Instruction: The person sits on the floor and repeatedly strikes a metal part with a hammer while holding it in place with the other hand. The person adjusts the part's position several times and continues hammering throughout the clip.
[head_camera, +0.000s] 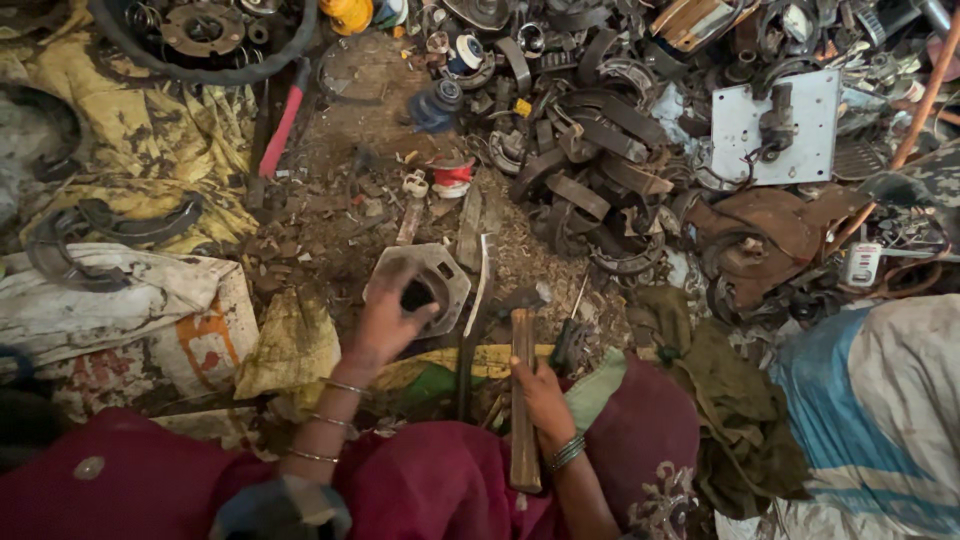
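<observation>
My left hand (392, 318) rests on a grey metal housing (440, 272) with a round dark hole, lying on the dirty ground in front of me; my fingers cover its left side. My right hand (541, 392) grips the wooden handle of a hammer (523, 340). The handle stands nearly upright in the picture, and the hammer's head points away from me, just right of the housing. Thin bangles circle both wrists. Dark red cloth covers my lap at the bottom.
A heap of curved brake shoes (590, 190) and other scrap metal fills the upper right. A grey plate (775, 125), a red-handled tool (283, 120), stained yellow cloth (150, 130), a printed sack (120, 310) and blue-and-white cloth (870, 410) surround me.
</observation>
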